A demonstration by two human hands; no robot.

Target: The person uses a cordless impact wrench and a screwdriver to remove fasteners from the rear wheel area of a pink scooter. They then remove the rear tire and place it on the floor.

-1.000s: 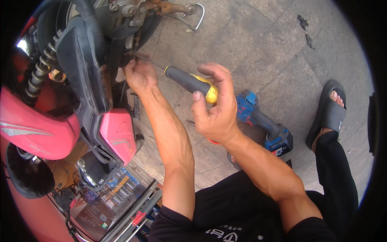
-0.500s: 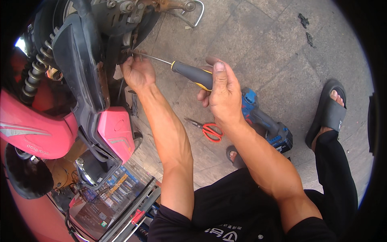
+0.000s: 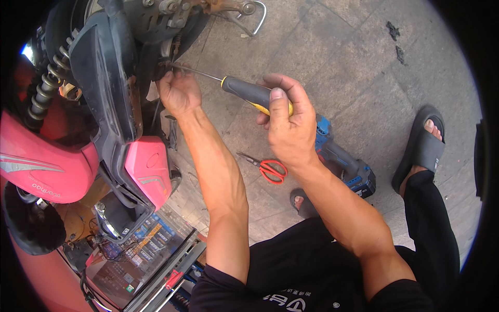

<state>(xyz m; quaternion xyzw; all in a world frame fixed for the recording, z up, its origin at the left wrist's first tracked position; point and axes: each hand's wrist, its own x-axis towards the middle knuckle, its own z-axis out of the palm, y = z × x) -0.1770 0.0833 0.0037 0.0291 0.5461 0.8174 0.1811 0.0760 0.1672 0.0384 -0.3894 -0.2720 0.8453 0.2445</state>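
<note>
Being held by the right hand (image 3: 291, 125), the screwdriver (image 3: 233, 87) is judged light, stiff, best gripped by its handle (image 3: 252, 93); what the left hand (image 3: 180, 94), upper left, holds cannot be told.

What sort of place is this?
It looks like a spot for fixing scooters, maybe a repair shop: there's a pink scooter, a screwdriver in the right hand, and a power tool on the ground.

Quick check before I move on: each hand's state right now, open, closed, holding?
Left hand: partly curled near the far end of the screwdriver; grip cannot be told.
Right hand: closed, holding the screwdriver's handle.
</note>
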